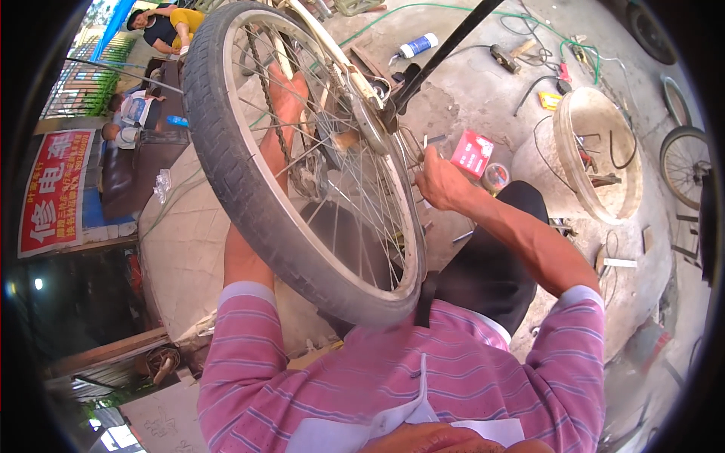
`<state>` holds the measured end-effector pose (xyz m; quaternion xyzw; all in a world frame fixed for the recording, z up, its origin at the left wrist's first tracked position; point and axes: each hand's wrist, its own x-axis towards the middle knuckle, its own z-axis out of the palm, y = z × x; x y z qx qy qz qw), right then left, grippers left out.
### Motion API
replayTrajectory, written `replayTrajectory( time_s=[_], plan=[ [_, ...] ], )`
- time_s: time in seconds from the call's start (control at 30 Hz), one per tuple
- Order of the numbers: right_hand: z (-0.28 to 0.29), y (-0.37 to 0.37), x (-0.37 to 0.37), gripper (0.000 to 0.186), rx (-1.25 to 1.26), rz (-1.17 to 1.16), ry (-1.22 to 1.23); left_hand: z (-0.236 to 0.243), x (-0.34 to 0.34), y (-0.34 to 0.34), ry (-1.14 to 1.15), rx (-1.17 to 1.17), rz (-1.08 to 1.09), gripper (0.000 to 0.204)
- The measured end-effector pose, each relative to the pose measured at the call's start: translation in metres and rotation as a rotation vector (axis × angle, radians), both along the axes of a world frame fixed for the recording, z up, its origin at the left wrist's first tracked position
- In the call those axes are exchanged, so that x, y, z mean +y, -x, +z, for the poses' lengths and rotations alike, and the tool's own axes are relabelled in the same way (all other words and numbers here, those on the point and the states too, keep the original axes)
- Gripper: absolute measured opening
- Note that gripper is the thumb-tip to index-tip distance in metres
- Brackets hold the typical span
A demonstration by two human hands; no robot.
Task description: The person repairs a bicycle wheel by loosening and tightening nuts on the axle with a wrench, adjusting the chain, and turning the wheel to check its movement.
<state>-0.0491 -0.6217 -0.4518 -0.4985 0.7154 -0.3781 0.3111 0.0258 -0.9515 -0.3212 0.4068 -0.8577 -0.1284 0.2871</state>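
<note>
A bicycle wheel [226, 162] with a worn grey tyre and thin spokes stands tilted in front of me, mounted in a pale bicycle frame [321, 30]. Beyond the spokes, next to the chain [266, 98], my left hand [289, 94] is closed round a pale frame tube, its fingers partly hidden. A rear derailleur [308, 181] hangs behind the spokes. To the right of the wheel, my right hand [443, 181] is closed in a pinch close to the rim. A thin metal piece shows by its fingertips; what it grips is too small to make out.
Right of my knee stands a whitish bucket [547, 162] with tools in it. Near it lie a red box [473, 153] and a round tin [495, 177]. Farther off are a blue-and-white bottle [418, 46], a hammer [506, 59] and a green hose [396, 10]. People sit at the far left.
</note>
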Motion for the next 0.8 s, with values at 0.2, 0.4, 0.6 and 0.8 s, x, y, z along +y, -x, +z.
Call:
replayTrajectory(
  time_s=[0.2,0.4,0.6,0.8],
  plan=[
    [0.108,0.0,0.012,0.055,-0.038,0.066,-0.286,-0.001,-0.009,-0.01,-0.009,0.034,0.028,0.038],
    [0.075,0.004,0.02,0.031,-0.819,-0.141,-0.298,0.008,0.017,0.003,-0.118,0.128,-0.057,0.04],
    [0.03,-0.004,0.018,0.032,-0.609,-0.404,-0.027,-0.004,-0.012,-0.009,-0.064,0.051,0.001,0.038],
    [-0.013,-0.009,-0.007,0.027,-0.349,-0.313,0.14,-0.009,-0.014,-0.003,-0.105,0.027,0.016,0.041]
  ],
)
